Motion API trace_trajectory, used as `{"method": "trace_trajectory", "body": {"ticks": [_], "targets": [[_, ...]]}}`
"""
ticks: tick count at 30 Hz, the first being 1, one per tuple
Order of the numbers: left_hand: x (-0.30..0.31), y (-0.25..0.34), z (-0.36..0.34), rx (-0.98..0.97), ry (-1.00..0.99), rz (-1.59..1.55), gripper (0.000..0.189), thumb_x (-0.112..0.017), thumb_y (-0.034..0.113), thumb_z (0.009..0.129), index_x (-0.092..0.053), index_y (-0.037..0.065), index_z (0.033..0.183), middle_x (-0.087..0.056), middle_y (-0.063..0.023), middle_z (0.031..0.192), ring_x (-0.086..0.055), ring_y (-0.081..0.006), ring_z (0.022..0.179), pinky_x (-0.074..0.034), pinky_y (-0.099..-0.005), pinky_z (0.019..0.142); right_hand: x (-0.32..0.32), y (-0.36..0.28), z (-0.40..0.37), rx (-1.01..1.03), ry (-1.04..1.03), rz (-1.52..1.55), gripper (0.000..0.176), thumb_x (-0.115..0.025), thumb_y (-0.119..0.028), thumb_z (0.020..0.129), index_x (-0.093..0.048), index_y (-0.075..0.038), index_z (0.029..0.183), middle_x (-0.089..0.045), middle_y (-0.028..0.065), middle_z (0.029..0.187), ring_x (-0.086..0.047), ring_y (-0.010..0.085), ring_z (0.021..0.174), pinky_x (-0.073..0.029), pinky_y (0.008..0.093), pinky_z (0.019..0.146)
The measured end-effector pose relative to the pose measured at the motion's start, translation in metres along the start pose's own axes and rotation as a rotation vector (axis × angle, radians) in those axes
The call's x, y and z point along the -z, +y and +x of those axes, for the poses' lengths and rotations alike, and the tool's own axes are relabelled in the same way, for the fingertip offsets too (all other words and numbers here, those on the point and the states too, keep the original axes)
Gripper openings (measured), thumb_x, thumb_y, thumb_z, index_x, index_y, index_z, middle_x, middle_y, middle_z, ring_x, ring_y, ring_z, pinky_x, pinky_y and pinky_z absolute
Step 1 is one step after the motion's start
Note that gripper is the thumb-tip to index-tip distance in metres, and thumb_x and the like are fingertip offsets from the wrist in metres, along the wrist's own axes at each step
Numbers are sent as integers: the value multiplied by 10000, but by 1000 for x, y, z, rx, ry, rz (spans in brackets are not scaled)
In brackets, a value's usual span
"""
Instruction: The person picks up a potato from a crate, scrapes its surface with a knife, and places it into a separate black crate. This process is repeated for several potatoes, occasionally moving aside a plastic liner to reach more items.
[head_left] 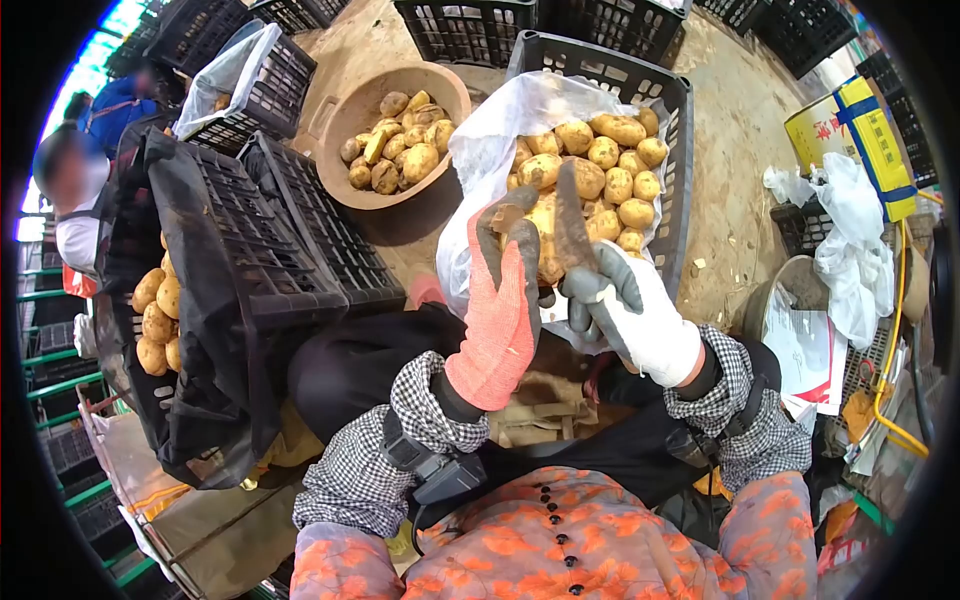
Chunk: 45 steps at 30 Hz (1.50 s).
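Observation:
My left hand (500, 310), in a red and grey glove, is closed with its fingers curled around a brownish potato (517, 203), mostly hidden by the glove. In a white and grey glove, my right hand (630, 310) grips a knife (570, 220) whose broad, stained blade points away from me. Both hands are raised side by side in front of a black crate (680, 170) lined with clear plastic (475, 150). Yellow potatoes (600, 180) fill that crate, partly behind the blade.
A brown tub (340, 180) beyond my left hand holds cut and discoloured potatoes (400, 140). Black crates (260, 230) stand at left, beside more potatoes (157, 310). White plastic bags (850, 250) and a yellow cable (890, 370) are at right. Another person (80, 190) is at far left.

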<state>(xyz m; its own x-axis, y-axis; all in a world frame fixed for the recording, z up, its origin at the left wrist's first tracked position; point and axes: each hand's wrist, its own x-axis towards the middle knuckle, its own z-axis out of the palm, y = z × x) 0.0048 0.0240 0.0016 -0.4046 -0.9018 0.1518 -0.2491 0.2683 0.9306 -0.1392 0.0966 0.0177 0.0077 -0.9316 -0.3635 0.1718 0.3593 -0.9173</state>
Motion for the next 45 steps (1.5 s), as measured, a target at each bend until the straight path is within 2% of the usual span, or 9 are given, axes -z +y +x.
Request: {"method": "trace_trajectory", "body": {"ticks": [8,13,19,26,29,33,36,39,45], "targets": [[4,18,3,395,-80,-563,409,-337,298,1026,-371,31,1334,-513,-148,1146,-523,-174,1071,-503,-263,737,5,-8,-2,-111,17,113,294,-501,-209,934,-488,29,1105,-545,15,701,-488,70,593,-422,198,551],[0,-7,-6,45,-83,-270,398,-368,174,1007,-326,11,1368,-458,-192,1233,-519,-257,1102,-498,-313,810,6,10,-2,43,8,-45,272,-492,-189,929,-511,42,1073,-561,20,698,-514,67,606,-428,223,542],[-5,2,-7,305,44,-791,453,-450,111,965,-305,-32,1370,-425,-196,1283,-520,-297,1110,-465,-372,920,-7,17,5,553,124,-879,208,-592,-162,839,-554,-2,966,-572,199,741,-563,408,670,-467,407,590],[2,-8,3,123,-97,-529,397,-370,211,1020,-358,-6,1352,-488,-134,1242,-534,-226,1099,-475,-327,898,2,-4,3,33,88,387,197,-513,-249,972,-529,-54,985,-601,33,741,-534,64,573,-434,200,507],[1,-1,5,364,-163,-989,432,-396,293,1015,-409,4,1336,-504,-123,1229,-514,-200,1120,-434,-310,943,6,3,8,19,111,367,197,-506,-245,975,-521,-49,974,-595,45,729,-524,83,542,-428,208,489],[11,-24,7,-157,-305,-145,485,-407,328,1008,-368,8,1371,-500,-137,1260,-513,-217,1138,-390,-314,994,11,-10,6,5,51,341,305,-433,-343,997,-494,-54,923,-566,46,704,-487,98,496,-425,227,465],[5,-17,2,260,-379,-661,527,-393,365,1007,-345,1,1386,-512,-150,1248,-502,-233,1157,-388,-343,1001,14,-18,7,36,46,495,287,-416,-321,994,-482,-56,909,-536,59,680,-453,108,469,-396,244,431],[13,-14,5,603,-415,-1146,557,-372,455,992,-362,61,1385,-585,-147,1107,-616,-218,774,-494,-284,616,27,-16,10,120,20,548,249,-441,-290,972,-479,-54,904,-512,65,653,-435,114,451,-372,246,410],[19,-5,6,537,-309,-1183,538,-341,430,1002,-389,37,1367,-587,-129,1117,-641,-198,799,-515,-259,623,19,-15,6,-8,48,182,214,-515,-236,944,-530,-32,880,-546,52,626,-500,121,468,-415,234,452]]}}
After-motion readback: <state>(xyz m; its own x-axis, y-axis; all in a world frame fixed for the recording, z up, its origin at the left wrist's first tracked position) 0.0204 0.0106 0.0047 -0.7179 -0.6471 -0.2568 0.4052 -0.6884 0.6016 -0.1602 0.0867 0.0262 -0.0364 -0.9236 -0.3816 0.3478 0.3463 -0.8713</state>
